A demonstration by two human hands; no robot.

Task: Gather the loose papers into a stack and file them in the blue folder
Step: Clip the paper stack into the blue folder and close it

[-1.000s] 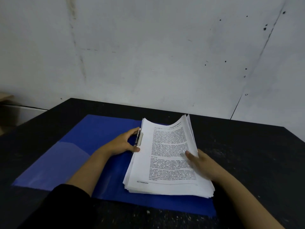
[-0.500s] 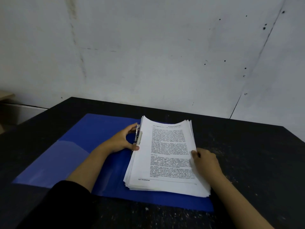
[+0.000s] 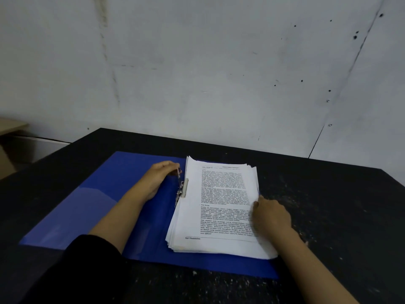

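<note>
A blue folder (image 3: pixel 92 207) lies open and flat on the black table. On its right half rests a thick stack of printed white papers (image 3: pixel 219 207), its edges slightly fanned. A metal clip (image 3: pixel 180 189) runs along the stack's left edge at the folder's spine. My left hand (image 3: pixel 157 178) is on the folder beside the clip, its fingertips touching the clip's lever. My right hand (image 3: pixel 270 216) rests on the stack's right edge, fingers curled against the sheets.
The black table (image 3: pixel 328 216) is speckled with pale dust at the right and front. A grey wall (image 3: pixel 197 73) rises right behind the table's far edge. A beige box or shelf (image 3: pixel 8 145) stands beyond the left edge.
The stack's lifted top right corner has dropped flat. My right hand slid from on top of the pages to their right edge. My left hand moved slightly up along the clip.
</note>
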